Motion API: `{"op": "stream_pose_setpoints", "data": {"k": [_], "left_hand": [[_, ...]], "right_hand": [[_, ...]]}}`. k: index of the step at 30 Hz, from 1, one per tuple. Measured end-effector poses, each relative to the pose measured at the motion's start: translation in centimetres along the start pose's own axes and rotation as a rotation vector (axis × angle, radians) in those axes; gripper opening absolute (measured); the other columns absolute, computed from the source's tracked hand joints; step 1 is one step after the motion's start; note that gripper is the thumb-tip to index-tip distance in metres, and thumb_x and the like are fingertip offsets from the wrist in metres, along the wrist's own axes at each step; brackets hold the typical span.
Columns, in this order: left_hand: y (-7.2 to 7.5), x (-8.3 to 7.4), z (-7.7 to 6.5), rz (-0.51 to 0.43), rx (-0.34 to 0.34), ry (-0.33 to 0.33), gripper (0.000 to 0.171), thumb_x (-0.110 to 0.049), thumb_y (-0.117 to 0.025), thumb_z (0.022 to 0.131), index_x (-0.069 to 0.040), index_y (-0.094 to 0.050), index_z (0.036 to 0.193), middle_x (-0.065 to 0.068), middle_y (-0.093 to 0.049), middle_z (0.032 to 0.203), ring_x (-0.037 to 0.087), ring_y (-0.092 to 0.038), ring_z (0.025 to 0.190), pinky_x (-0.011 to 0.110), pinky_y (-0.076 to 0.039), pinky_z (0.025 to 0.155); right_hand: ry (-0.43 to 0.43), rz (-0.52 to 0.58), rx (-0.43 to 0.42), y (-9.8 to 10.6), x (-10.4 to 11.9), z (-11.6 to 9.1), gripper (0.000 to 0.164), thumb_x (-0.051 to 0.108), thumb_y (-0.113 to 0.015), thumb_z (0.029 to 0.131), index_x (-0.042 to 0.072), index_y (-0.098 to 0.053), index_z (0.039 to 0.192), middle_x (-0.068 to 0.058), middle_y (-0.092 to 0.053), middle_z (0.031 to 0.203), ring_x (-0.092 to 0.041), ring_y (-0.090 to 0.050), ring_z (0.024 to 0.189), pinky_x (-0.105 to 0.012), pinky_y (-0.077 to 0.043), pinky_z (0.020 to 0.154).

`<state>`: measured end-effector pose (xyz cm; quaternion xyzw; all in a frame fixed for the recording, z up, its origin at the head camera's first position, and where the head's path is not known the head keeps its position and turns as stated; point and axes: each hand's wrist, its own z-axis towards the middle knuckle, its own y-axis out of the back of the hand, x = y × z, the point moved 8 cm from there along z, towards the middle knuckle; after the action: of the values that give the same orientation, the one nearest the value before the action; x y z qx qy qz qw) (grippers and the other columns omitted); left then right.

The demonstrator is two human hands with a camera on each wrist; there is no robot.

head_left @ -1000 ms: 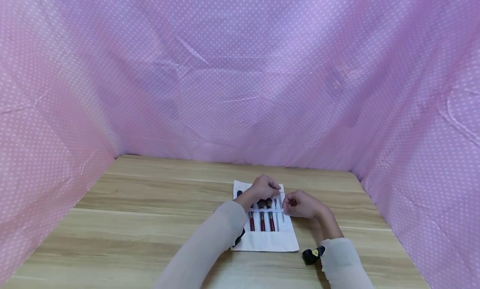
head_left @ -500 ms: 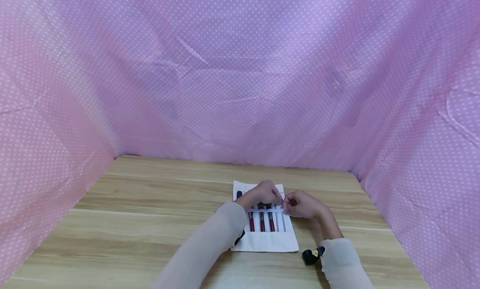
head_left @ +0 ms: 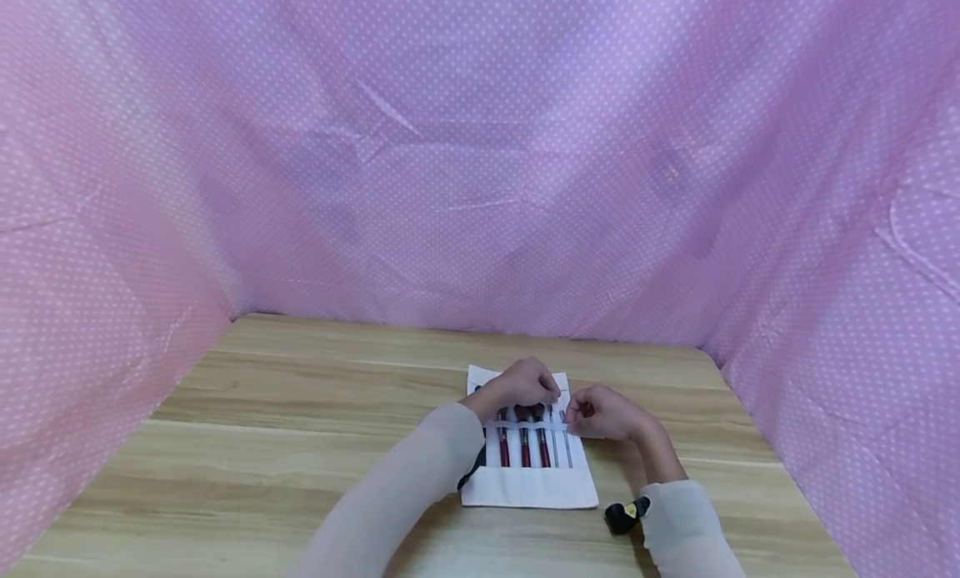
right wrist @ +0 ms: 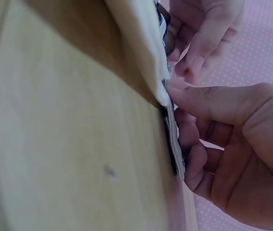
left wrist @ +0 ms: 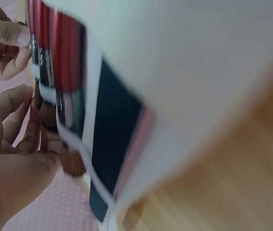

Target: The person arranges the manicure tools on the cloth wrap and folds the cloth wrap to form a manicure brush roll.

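A white cloth brush roll [head_left: 528,488] lies unrolled on the table. Several makeup brushes [head_left: 524,453] with red handles stand in its pockets, bristles towards the far side, under a white elastic band [left wrist: 70,137]. Two thin metal tools [head_left: 567,449] lie in the right-hand slots. My right hand [head_left: 606,412] pinches the roll's right edge by the band, thumb above and fingers below in the right wrist view. Over the upper right part hovers my left hand [head_left: 527,381], fingers loosely bent, near the tools' upper ends; nothing shows in its fingers.
A flat black item [left wrist: 112,127] with a pink edge sits at the roll's left side. Wooden tabletop [head_left: 300,411] surrounds the roll. Pink dotted cloth [head_left: 480,186] hangs behind and at both sides. A black wrist camera [head_left: 624,516] sits beside the right sleeve.
The rightmost metal tool has slid down towards me into its slot. My left hand moved down with it, then lifted slightly back. My right hand stays at the edge.
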<state>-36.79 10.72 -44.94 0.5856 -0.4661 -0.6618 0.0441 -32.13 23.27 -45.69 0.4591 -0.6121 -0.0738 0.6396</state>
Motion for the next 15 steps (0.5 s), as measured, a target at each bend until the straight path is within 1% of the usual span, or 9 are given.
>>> {"op": "stream_pose_setpoints", "data": {"k": [3,5,9,12,15], "left_hand": [[1.2,0.4,-0.5,0.003,-0.016,-0.057,0.01,-0.012,-0.071,0.097,-0.009,-0.079,0.101,-0.005,-0.074,0.094,0.008,-0.064,0.088,0.025,-0.053,0.084],[2.0,0.8,-0.8,0.029,-0.026,-0.09,0.009,-0.011,-0.071,0.097,-0.009,-0.078,0.101,-0.005,-0.073,0.095,0.008,-0.064,0.092,0.026,-0.052,0.087],[3.3,1.8,-1.9,0.077,-0.029,-0.144,0.007,-0.009,-0.07,0.097,-0.009,-0.077,0.098,-0.004,-0.072,0.095,0.01,-0.064,0.093,0.028,-0.053,0.087],[4.1,2.7,-3.1,0.118,-0.029,-0.168,0.008,-0.011,-0.069,0.098,-0.01,-0.077,0.101,-0.004,-0.072,0.098,0.011,-0.064,0.095,0.029,-0.053,0.09],[4.9,3.8,-4.3,0.161,-0.04,-0.176,0.013,-0.015,-0.067,0.1,-0.012,-0.076,0.108,-0.003,-0.072,0.107,0.013,-0.064,0.102,0.032,-0.053,0.093]], "right_hand": [[-0.018,0.001,-0.004,0.0,0.1,0.0,0.005,0.004,-0.073,0.092,0.006,-0.068,0.093,-0.002,-0.06,0.081,-0.017,-0.053,0.074,-0.025,-0.044,0.062],[-0.024,-0.004,-0.009,0.1,0.2,-0.1,0.007,0.003,-0.073,0.091,0.008,-0.068,0.093,-0.002,-0.06,0.081,-0.017,-0.053,0.074,-0.026,-0.044,0.062],[-0.02,-0.032,-0.018,0.5,0.6,-0.3,0.006,0.005,-0.071,0.093,0.009,-0.068,0.096,-0.001,-0.063,0.086,-0.018,-0.056,0.079,-0.028,-0.047,0.067],[-0.006,-0.074,-0.032,1.1,1.2,-0.6,0.005,0.007,-0.07,0.095,0.011,-0.068,0.098,0.0,-0.064,0.088,-0.017,-0.057,0.082,-0.028,-0.048,0.069],[0.01,-0.103,-0.052,1.8,2.0,-0.8,0.004,0.013,-0.071,0.096,0.012,-0.068,0.099,0.0,-0.062,0.087,-0.018,-0.056,0.081,-0.029,-0.048,0.068]]}}
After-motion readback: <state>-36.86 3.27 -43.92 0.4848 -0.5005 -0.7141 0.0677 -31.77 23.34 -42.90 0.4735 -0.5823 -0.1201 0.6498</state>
